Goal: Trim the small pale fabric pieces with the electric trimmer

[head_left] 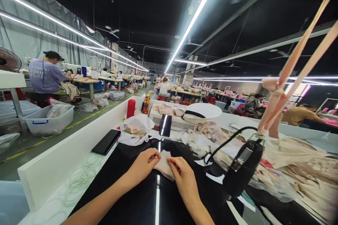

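Observation:
A small pale beige piece of fabric [164, 166] lies between my hands over the glossy black work surface [137, 200]. My left hand [144, 163] pinches its upper left edge with thumb and forefinger. On the other side, my right hand [183, 174] has its thumb and fingertips closed on the right edge. The lower part of the fabric hangs or rests near the black surface; whether it touches cannot be made out. Beyond the hands a phone [166, 125] leans against a white vented box [179, 123].
Right of my hands hangs a black electric cutter-like device [244, 167], tied up by pink fabric strips [276, 95]. Beige garments [303, 168] pile at the right. A black case [106, 142], a white plastic bag [137, 128] and a red cylinder [131, 108] stand left. A co-worker [46, 74] sits farther left.

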Tool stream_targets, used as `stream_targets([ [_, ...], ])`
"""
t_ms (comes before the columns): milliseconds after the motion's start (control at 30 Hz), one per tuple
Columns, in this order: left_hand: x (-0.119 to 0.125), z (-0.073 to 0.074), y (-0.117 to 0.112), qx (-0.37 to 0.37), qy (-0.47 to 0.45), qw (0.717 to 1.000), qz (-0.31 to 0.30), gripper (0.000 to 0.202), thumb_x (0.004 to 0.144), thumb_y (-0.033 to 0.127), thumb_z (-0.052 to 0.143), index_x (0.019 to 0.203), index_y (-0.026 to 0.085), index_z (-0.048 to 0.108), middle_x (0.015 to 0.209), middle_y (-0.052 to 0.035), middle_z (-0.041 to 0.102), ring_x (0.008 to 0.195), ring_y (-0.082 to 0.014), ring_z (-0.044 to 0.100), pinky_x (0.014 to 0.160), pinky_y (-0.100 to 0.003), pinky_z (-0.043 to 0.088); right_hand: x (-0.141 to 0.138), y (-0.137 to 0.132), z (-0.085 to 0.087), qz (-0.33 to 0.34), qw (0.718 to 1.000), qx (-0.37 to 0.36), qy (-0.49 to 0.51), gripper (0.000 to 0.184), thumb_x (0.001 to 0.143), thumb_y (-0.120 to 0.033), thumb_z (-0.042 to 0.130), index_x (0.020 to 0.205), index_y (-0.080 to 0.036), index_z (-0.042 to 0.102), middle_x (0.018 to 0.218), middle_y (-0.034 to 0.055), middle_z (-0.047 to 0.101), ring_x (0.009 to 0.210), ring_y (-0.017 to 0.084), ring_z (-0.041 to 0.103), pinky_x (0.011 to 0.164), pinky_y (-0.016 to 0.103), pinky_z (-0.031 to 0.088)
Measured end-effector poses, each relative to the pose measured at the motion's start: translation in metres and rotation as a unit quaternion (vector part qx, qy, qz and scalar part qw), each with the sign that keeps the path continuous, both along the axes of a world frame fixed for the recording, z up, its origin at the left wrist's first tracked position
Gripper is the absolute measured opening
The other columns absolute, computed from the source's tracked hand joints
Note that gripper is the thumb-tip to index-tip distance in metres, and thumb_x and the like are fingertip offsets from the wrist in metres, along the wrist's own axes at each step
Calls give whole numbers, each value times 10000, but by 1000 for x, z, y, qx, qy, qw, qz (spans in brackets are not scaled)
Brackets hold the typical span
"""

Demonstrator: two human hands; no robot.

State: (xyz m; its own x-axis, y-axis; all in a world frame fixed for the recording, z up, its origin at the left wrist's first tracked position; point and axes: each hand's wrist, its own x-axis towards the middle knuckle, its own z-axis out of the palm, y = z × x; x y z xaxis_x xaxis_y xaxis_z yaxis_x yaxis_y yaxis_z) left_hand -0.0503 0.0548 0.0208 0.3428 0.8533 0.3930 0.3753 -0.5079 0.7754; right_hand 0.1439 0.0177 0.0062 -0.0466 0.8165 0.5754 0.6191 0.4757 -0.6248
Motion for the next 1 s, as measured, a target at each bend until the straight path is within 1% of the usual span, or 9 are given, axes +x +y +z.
stream_targets([
  [133,-8,-9,9,47,60,997,11,176,940,173,534,990,214,698,1037,-35,708,984,-203,643,915,-331,490,-8,15,-8,-26,999,-2,-47,285,1022,-315,482,1006,-235,755,945,60,709,902,260,671,806,372,504],
  [233,-10,-16,12,76,107,991,15,186,958,145,533,1006,199,704,1054,-51,710,1016,-208,652,958,-345,495,-11,21,-15,-46,995,-4,-89,258,1004,-253,512,987,-231,769,906,66,704,869,278,647,802,400,470],
  [467,-7,-29,13,136,203,969,37,214,999,165,521,964,178,732,1003,-68,707,944,-223,649,880,-349,520,-15,23,-21,-78,984,3,-160,219,980,-164,567,904,-214,766,881,82,700,832,285,614,735,389,409],
  [567,-9,-33,14,166,214,962,36,228,996,177,517,1006,192,744,1027,-65,714,952,-226,647,882,-356,527,-21,17,-15,-88,981,16,-170,203,955,-102,586,924,-216,752,978,84,710,888,274,618,779,385,433],
  [633,-12,-35,17,187,207,960,31,264,1000,192,487,1027,206,749,1078,-71,715,991,-232,649,911,-373,532,-26,5,-8,-85,981,31,-174,210,935,-75,610,1002,-226,739,1077,77,713,962,265,626,847,387,452],
  [700,-16,-39,20,205,193,959,25,318,1016,237,439,1033,209,755,1148,-93,707,1052,-255,652,949,-415,536,-30,-12,-1,-71,980,45,-181,202,921,-105,660,1043,-254,718,1120,38,718,1026,240,636,906,367,458],
  [800,-21,-44,27,230,166,959,17,399,1042,364,392,1070,205,758,1228,-124,687,1148,-311,640,1006,-507,519,-30,-43,0,-29,979,75,-190,166,913,-202,711,1034,-316,698,1058,-42,736,1005,171,663,903,292,463],
  [900,-25,-45,31,293,167,941,28,464,1055,497,380,1107,240,761,1245,-96,694,1149,-303,658,1019,-497,529,-14,-78,-11,23,976,143,-165,55,975,-307,636,994,-286,683,920,-42,748,871,145,690,797,271,465],
  [1000,-25,-41,30,339,174,924,21,475,1056,530,383,1111,255,767,1217,-79,709,1104,-277,688,998,-445,555,23,-112,-22,14,971,179,-156,193,1015,-381,558,920,-253,665,755,-50,729,698,135,672,670,280,435],
])
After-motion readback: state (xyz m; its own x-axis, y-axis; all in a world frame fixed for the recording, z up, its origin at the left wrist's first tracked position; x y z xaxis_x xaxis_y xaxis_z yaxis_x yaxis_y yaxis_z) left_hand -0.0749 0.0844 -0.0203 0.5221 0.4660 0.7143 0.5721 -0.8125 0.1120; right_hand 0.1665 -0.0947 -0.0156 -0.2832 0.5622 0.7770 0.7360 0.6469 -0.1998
